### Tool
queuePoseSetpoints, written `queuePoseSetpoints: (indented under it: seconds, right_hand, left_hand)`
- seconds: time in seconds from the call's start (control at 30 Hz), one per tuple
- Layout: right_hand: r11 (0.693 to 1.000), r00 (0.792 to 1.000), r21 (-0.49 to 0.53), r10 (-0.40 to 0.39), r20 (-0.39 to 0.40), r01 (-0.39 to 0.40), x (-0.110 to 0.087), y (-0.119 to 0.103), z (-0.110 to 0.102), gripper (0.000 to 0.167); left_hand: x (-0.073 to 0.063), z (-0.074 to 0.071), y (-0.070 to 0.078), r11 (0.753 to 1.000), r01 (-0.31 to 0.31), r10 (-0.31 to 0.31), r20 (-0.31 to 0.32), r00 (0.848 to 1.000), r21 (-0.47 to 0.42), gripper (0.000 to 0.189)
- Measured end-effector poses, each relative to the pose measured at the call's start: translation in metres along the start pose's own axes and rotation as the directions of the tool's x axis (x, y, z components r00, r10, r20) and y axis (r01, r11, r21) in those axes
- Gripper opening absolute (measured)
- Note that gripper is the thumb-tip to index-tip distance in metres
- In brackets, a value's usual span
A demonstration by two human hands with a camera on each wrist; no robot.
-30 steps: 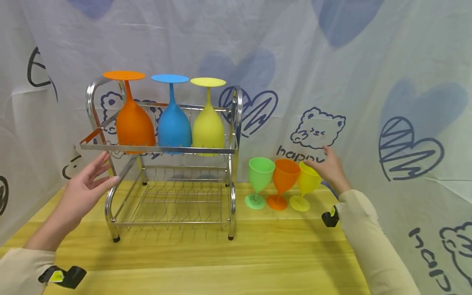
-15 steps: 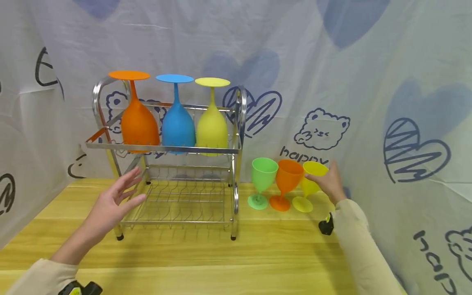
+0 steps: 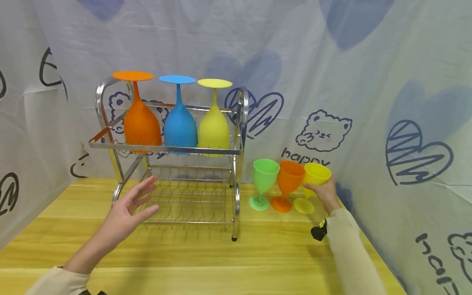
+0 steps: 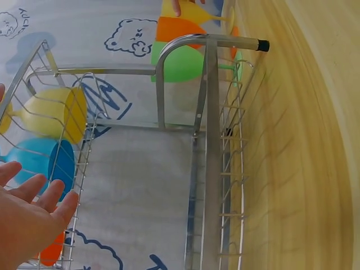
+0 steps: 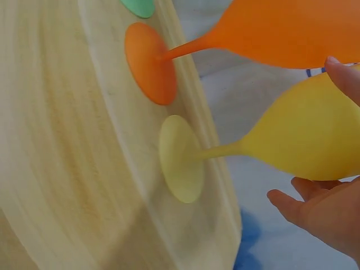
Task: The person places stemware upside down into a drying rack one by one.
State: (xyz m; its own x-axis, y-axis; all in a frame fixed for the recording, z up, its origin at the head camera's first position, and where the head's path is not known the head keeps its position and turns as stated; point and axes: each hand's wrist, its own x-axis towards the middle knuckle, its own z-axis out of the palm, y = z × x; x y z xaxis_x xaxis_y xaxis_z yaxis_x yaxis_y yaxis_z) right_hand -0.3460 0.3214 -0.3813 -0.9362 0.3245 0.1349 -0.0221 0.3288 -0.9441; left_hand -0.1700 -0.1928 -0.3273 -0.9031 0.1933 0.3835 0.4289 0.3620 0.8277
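Observation:
My right hand (image 3: pixel 326 192) is round the bowl of an upright yellow goblet (image 3: pixel 316 175), thumb on the near side and fingers at the far side, partly hidden. In the right wrist view that goblet's base (image 5: pixel 181 158) stands on the wooden table. Beside it stand an orange goblet (image 3: pixel 289 178) and a green goblet (image 3: pixel 265 174), both upright. My left hand (image 3: pixel 127 215) holds nothing, its fingers extended before the rack's left side. Upside down on the rack's upper tier are orange (image 3: pixel 141 127), blue (image 3: pixel 180 127) and yellow goblets (image 3: pixel 214 129).
A two-tier chrome dish rack (image 3: pixel 184 150) stands left of centre, with a wire lower shelf (image 3: pixel 188 201). The wooden table (image 3: pixel 206 262) meets a printed cloth (image 3: pixel 368 143) behind and on both sides.
My right hand has lowered from above the yellow goblet to round its bowl. The left hand has moved right and down, away from the rack's upper tier. The goblets stay in place.

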Motion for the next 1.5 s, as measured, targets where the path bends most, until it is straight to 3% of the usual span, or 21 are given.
queuePoseSetpoints:
  seconds: [0.2,0.47,0.77,1.27,1.5]
  right_hand:
    - [0.998,0.999,0.043,-0.035,0.002,0.035,-0.002,0.008,0.003,0.093]
    - [0.998,1.0,0.065,-0.009,0.027,0.008,-0.006,0.016,0.004,0.084]
    - [0.998,0.997,0.02,0.064,0.04,-0.065,-0.016,0.026,-0.002,0.094]
    - [0.998,0.994,-0.003,-0.063,0.086,0.063,-0.054,0.017,-0.016,0.09]
    - [0.981,0.972,-0.007,-0.191,0.14,0.194,-0.079,0.003,-0.011,0.085]
  left_hand:
    - [-0.001,0.007,-0.004,0.999,-0.007,0.007,-0.002,1.0,-0.032,0.068]
    - [-0.003,0.014,-0.008,0.999,-0.019,0.018,-0.01,1.0,-0.05,0.066]
    - [-0.003,0.022,-0.011,0.995,-0.026,0.023,-0.033,0.999,-0.096,0.064]
    - [0.01,0.05,-0.018,0.987,0.001,-0.009,-0.053,0.999,-0.158,0.071]
    - [0.016,0.062,-0.026,0.982,0.004,-0.012,-0.042,0.999,-0.187,0.073]
